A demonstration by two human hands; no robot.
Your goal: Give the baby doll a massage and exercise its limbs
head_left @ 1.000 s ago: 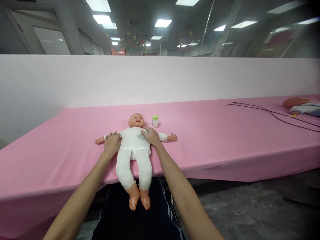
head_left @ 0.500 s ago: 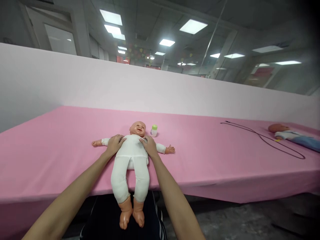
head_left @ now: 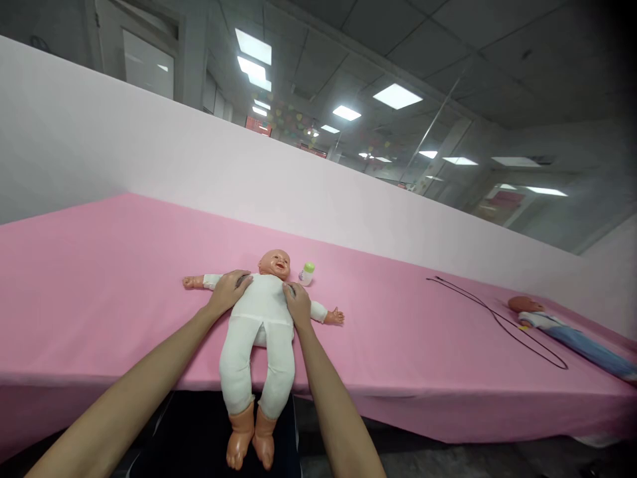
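Note:
A baby doll [head_left: 263, 302] in a white cloth suit lies face up, its arms spread and its bare feet hanging past the table's near edge. At the doll's shoulder on the left of the view, my left hand [head_left: 231, 290] is closed around its side, thumb on the chest. My right hand [head_left: 297, 304] grips the opposite side below the other shoulder, with its fingers mostly hidden behind the doll. A small bottle with a green cap [head_left: 306, 273] is beside the doll's head, a little beyond my right hand.
Pink cloth covers the long table [head_left: 398, 332]. Farther right lie a looped dark cord [head_left: 490, 312] and a second doll [head_left: 562, 328] in blue and white. A low white wall [head_left: 239, 176] runs along the back, with glass above it.
The view has tilted, so the wall and table now slope down to the right. Both hands keep their hold on the doll, which stays in nearly the same place.

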